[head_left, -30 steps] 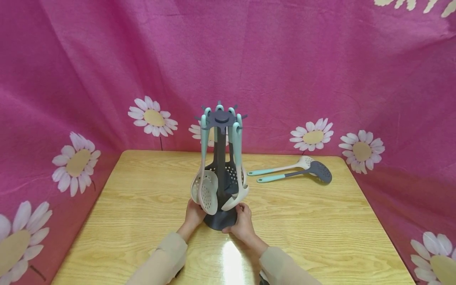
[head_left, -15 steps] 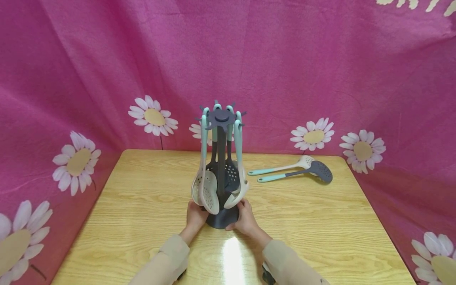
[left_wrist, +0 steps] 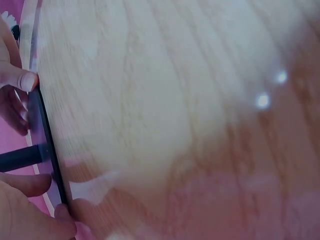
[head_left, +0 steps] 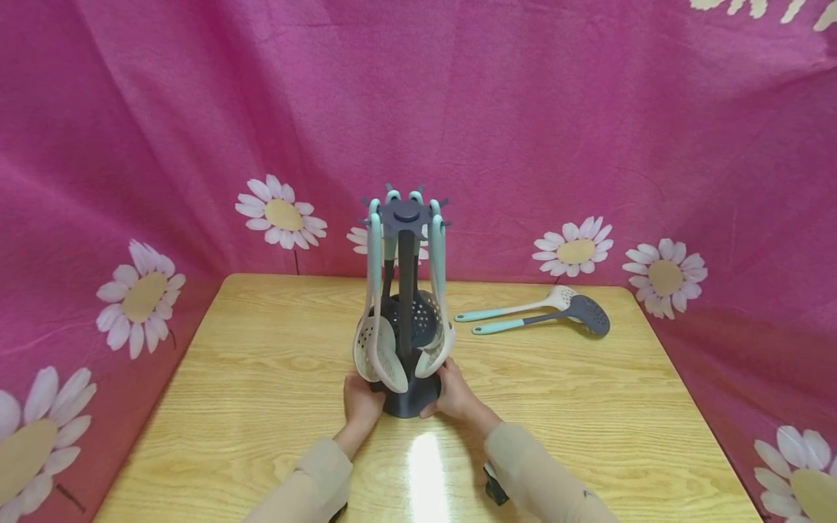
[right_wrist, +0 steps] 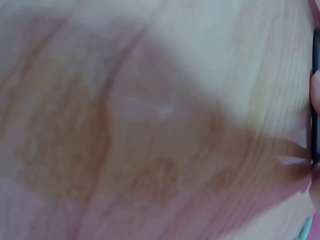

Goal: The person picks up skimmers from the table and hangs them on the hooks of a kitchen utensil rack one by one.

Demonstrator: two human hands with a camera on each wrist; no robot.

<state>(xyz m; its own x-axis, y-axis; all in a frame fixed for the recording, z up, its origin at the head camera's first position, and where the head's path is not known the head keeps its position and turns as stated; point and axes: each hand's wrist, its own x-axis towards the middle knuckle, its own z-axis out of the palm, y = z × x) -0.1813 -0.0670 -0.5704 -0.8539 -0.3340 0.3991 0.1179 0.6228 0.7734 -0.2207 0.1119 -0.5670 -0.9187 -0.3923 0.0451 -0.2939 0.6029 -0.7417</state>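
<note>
A dark utensil stand [head_left: 406, 298] stands upright on the table in the head view. From its notched top hang several utensils with mint handles: pale slotted spoons [head_left: 389, 363] at front left, a pale ladle-like utensil [head_left: 436, 356] at front right, dark perforated ones [head_left: 421, 317] behind. My left hand [head_left: 363, 402] grips the left side of the round base, and my right hand [head_left: 458, 393] grips its right side, thumb near the front. In the left wrist view the base [left_wrist: 46, 135] is seen edge-on between both hands. The right wrist view shows only fingertips [right_wrist: 316, 92] at the base's rim.
Right of the stand, a pale perforated utensil [head_left: 506, 312] and a dark skimmer [head_left: 532, 321] lie on the wooden table [head_left: 575, 407], their heads overlapping. A pink flowered cloth [head_left: 418, 109] hangs behind and at both sides.
The stand has turned anticlockwise seen from above: its front utensils swung right, the rear ones left. Both hands keep their grip and have shifted slightly right. The two lying utensils stay put.
</note>
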